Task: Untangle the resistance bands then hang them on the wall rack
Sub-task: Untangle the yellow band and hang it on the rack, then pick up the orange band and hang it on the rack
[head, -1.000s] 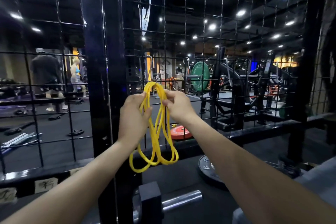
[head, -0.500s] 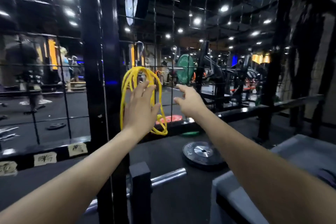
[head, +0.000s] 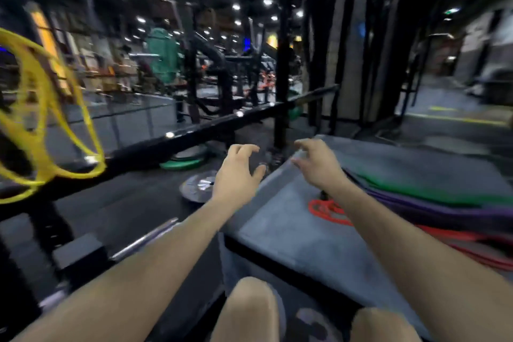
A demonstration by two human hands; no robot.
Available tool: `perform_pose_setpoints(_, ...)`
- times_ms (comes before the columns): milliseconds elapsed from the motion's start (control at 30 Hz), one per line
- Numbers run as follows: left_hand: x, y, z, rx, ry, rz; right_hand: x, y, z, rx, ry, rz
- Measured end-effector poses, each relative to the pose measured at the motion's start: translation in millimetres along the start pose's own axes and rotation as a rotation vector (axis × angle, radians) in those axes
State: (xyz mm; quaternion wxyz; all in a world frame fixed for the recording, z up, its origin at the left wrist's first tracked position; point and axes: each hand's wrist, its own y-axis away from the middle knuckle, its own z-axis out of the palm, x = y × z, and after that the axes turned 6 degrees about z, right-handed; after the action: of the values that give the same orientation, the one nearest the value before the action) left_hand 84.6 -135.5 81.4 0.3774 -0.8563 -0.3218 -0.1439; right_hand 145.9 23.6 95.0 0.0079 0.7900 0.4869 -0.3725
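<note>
The yellow resistance band (head: pixel 47 119) hangs in loops on the black wire rack (head: pixel 194 130) at the far left, blurred by motion. Both hands are away from it. My left hand (head: pixel 236 172) hovers open, fingers spread, just left of the grey platform's (head: pixel 291 230) corner. My right hand (head: pixel 316 161) is open above the platform's far end, fingers curled and holding nothing. Beneath my right forearm lies a tangled red band (head: pixel 327 211). Purple (head: pixel 416 208) and green (head: pixel 410 183) bands lie beside it on the right.
Weight plates, one silver (head: pixel 198 186) and one green (head: pixel 183 164), lie on the dark floor beyond my left hand. A barbell sleeve (head: pixel 144 239) sticks out at lower left. A black upright post (head: pixel 283 64) stands behind the platform. My knees show at the bottom.
Both hands let go of the yellow band, which stays on the rack. My view swung right and down, and both hands moved over to the grey platform with the other bands.
</note>
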Motion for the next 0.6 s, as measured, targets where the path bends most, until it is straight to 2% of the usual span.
perform_pose_setpoints(400,38,-12,221,-0.301,0.272,0.021,228,23,-34,0.088,0.163,0.38)
perform_pose_setpoints(500,51,-17,262,-0.349,0.245,0.093,269,28,-33,0.084,0.217,0.438)
perform_pose_setpoints(600,64,-25,293,-0.37,0.232,0.181,296,26,-29,0.006,0.317,0.424)
